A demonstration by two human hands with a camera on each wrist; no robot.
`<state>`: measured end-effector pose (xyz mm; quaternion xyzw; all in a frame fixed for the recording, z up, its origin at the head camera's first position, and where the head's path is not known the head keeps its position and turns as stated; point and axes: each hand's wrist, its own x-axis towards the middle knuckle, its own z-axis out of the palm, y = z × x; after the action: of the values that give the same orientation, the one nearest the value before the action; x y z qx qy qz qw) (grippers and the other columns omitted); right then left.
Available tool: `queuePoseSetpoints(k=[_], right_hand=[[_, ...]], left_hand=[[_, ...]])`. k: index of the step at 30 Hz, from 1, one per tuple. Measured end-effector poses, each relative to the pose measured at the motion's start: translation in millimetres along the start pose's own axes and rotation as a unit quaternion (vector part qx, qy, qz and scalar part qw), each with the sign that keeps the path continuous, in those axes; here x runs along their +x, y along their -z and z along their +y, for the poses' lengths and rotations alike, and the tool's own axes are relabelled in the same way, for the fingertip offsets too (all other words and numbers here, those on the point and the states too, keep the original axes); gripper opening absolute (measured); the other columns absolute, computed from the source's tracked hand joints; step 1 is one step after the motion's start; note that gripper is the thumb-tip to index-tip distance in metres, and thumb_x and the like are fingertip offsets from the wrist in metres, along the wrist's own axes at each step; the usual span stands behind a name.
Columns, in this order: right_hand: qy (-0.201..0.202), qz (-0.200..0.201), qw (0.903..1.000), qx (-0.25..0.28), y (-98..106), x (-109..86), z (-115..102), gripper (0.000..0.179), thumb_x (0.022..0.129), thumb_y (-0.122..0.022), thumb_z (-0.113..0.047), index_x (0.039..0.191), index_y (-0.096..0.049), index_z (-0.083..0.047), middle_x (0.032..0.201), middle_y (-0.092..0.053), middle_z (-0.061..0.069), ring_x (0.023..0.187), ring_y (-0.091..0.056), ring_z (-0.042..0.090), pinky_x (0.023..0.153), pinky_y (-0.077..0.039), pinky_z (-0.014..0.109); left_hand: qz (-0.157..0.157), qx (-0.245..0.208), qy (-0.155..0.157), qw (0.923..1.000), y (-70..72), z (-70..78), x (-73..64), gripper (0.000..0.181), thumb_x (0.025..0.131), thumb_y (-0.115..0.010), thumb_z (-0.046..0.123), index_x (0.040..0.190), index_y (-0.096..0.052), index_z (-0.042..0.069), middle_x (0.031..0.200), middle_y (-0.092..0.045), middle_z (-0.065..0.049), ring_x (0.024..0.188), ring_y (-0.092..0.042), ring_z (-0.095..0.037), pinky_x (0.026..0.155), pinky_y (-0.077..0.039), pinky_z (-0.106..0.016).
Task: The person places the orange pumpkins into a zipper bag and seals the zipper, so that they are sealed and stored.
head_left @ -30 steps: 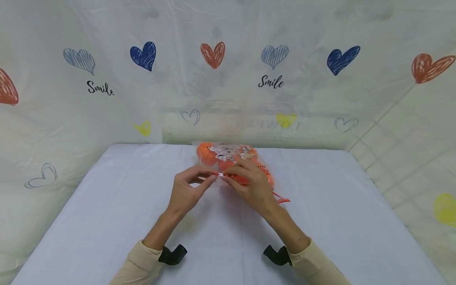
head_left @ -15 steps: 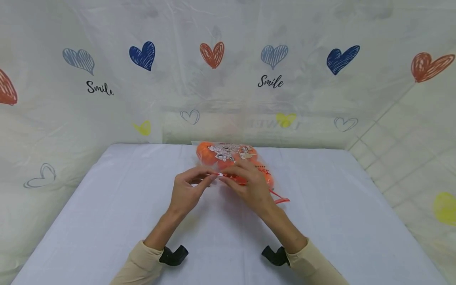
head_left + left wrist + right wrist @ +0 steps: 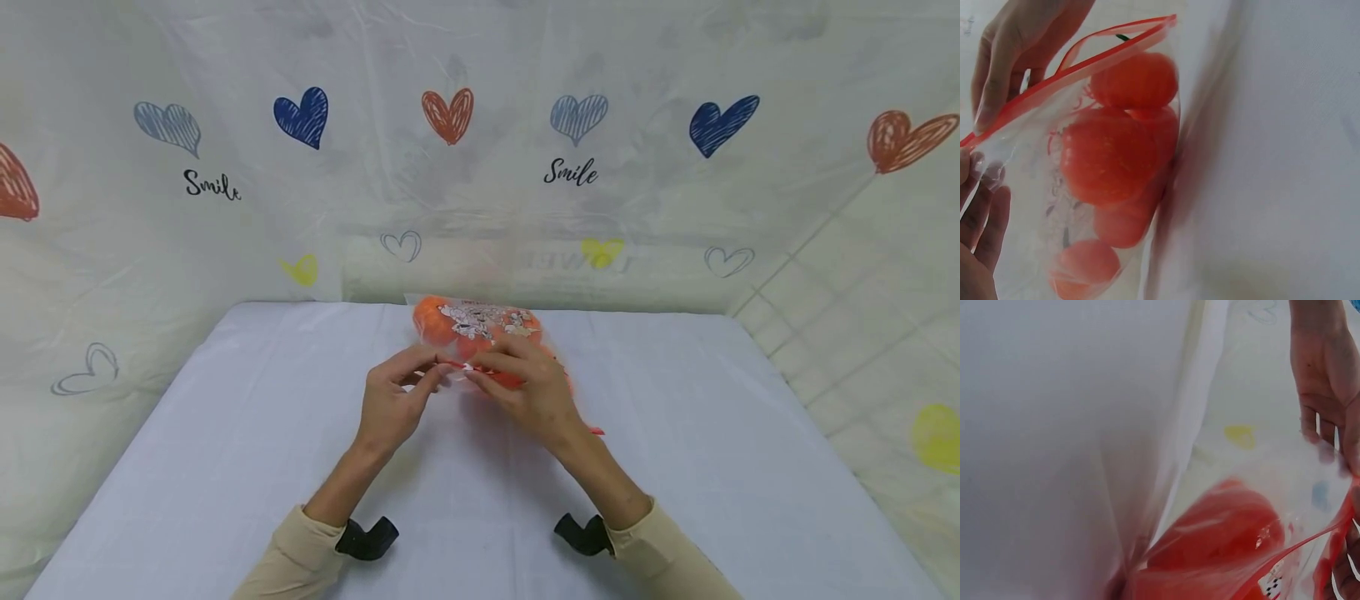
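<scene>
A clear zip bag (image 3: 450, 330) with a red zip strip and white print holds several round orange-red fruits (image 3: 1110, 156). It stands near the table's far side. My left hand (image 3: 393, 400) pinches the strip at the bag's left end between thumb and fingers. Just right of it, my right hand (image 3: 532, 392) pinches the strip at a small white slider (image 3: 468, 367), its fingers covering part of the bag. Beyond my right hand the two red edges (image 3: 1116, 57) stand apart, leaving a gap in the mouth; a small green bit shows there.
A white cloth covers the table (image 3: 480, 508). Behind it hangs a pale curtain (image 3: 495, 200) printed with hearts and "Smile". Black curved pieces (image 3: 367, 539) sit at both sleeve cuffs.
My left fingertips have shifted slightly left, and more red strip shows between the hands. The bag's right end has dropped and is mostly hidden behind my right wrist.
</scene>
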<state>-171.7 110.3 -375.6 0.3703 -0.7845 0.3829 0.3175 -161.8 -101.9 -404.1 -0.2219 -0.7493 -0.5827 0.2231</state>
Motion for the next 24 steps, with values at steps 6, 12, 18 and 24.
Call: queuePoseSetpoints(k=[6, 12, 18, 24], right_hand=[[-0.012, 0.007, 0.9997, -0.018, 4.1, -6.3, 1.5, 0.022, 0.076, -0.091, -0.006, 0.096, -0.083, -0.011, 0.089, -0.069, 0.001, 0.081, -0.059, 0.014, 0.067, -0.049, 0.021], [-0.025, 0.003, 0.9996, -0.015, 7.8, -12.6, 6.4, 0.022, 0.078, -0.09, -0.006, 0.099, -0.084, -0.012, 0.094, -0.07, 0.001, 0.083, -0.06, 0.013, 0.069, -0.049, 0.017], [-0.019, 0.003, 0.9997, -0.016, 12.2, -16.8, 10.7, 0.021, 0.078, -0.089, -0.003, 0.097, -0.083, -0.01, 0.096, -0.07, 0.002, 0.084, -0.063, 0.014, 0.069, -0.051, 0.017], [-0.017, -0.002, 0.9996, -0.022, 16.4, -17.8, 12.0, 0.021, 0.077, -0.09, -0.005, 0.097, -0.083, -0.009, 0.1, -0.071, 0.004, 0.086, -0.065, 0.014, 0.071, -0.052, 0.016]], left_hand=[[0.022, 0.004, 0.0, 0.9998, 4.5, -1.6, 2.2, 0.01, 0.097, -0.073, 0.014, 0.106, -0.078, 0.011, 0.095, -0.076, -0.005, 0.077, -0.072, -0.012, 0.07, -0.061, -0.022], [0.029, 0.0, 0.008, 0.9996, 6.8, -1.1, 3.5, 0.008, 0.097, -0.074, 0.014, 0.103, -0.078, 0.011, 0.094, -0.076, -0.006, 0.077, -0.072, -0.012, 0.07, -0.061, -0.023], [0.035, 0.01, 0.016, 0.9992, 9.2, -1.3, 3.4, 0.009, 0.097, -0.074, 0.014, 0.104, -0.078, 0.012, 0.093, -0.075, -0.005, 0.078, -0.072, -0.011, 0.071, -0.061, -0.022], [0.039, 0.01, 0.025, 0.9989, 11.7, -2.3, 4.5, 0.013, 0.097, -0.073, 0.014, 0.107, -0.078, 0.007, 0.092, -0.075, -0.006, 0.078, -0.072, -0.012, 0.071, -0.061, -0.021]])
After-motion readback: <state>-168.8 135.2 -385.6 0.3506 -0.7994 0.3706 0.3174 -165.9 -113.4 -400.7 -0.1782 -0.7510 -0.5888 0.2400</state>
